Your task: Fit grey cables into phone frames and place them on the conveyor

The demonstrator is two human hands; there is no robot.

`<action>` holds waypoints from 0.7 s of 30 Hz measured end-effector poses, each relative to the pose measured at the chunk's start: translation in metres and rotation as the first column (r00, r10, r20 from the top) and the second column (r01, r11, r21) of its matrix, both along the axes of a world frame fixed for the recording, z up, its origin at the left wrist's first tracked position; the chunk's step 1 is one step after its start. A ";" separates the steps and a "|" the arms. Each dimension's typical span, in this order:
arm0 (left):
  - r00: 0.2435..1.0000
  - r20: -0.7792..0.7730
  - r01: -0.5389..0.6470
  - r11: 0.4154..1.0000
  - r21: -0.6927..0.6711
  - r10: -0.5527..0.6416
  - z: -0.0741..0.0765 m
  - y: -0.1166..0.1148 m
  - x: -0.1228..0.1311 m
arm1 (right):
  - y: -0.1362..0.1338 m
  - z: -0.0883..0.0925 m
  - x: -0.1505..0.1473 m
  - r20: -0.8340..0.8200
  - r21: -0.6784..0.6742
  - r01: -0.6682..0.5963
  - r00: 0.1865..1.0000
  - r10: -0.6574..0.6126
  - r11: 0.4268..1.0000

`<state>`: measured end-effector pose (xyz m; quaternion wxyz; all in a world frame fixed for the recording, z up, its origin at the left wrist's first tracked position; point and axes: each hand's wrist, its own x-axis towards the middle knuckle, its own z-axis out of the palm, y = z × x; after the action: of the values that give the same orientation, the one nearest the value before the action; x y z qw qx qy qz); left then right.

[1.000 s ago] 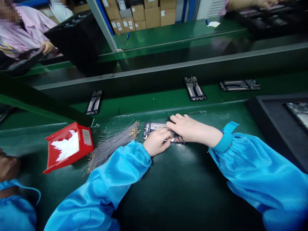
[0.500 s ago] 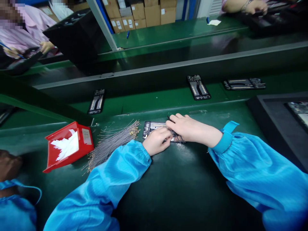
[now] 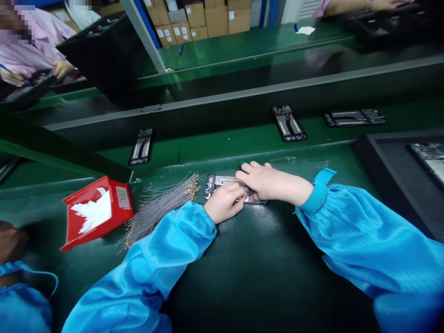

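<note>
A dark phone frame [image 3: 217, 183] lies flat on the green bench in front of me. My left hand [image 3: 225, 203] rests on its near edge with fingers curled and pressed onto it. My right hand [image 3: 265, 180] lies over the frame's right half, fingers closed around thin black tweezers [image 3: 240, 169] whose tip sticks out above the knuckles. Both hands touch each other over the frame. Just left of the frame lies a bundle of thin grey wires with gold ends [image 3: 163, 206].
A red bin [image 3: 95, 215] with white pieces sits at the left. Three more phone frames [image 3: 141, 146] [image 3: 288, 123] [image 3: 354, 118] lie on the belt beyond. A black tray [image 3: 402, 171] stands at the right. Other people work at the far left and top right.
My hands stay on the phone frame with hardly any shift. The phone frames on the belt have drifted to the right.
</note>
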<state>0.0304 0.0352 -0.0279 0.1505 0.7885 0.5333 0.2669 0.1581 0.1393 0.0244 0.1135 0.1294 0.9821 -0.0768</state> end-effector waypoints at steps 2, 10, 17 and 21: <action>1.000 -0.001 -0.002 1.000 0.001 0.002 0.000 0.000 0.000 | 0.002 -0.004 0.004 -0.039 0.017 -0.015 0.999 0.016 1.000; 1.000 -0.003 0.004 1.000 0.007 -0.004 0.000 0.000 0.001 | -0.001 0.001 0.004 -0.010 0.023 0.001 1.000 -0.001 1.000; 0.999 0.027 0.042 0.999 0.023 -0.043 0.001 -0.001 -0.002 | -0.008 0.006 -0.004 0.105 -0.026 0.100 0.990 -0.097 0.995; 0.992 0.036 0.122 0.992 0.037 -0.123 0.001 -0.001 -0.004 | -0.012 0.008 -0.008 0.142 -0.035 0.153 0.979 -0.147 0.988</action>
<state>0.0268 0.0345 -0.0273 0.1631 0.8171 0.4761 0.2812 0.1497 0.1276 0.0324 0.1784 0.2056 0.9572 -0.0982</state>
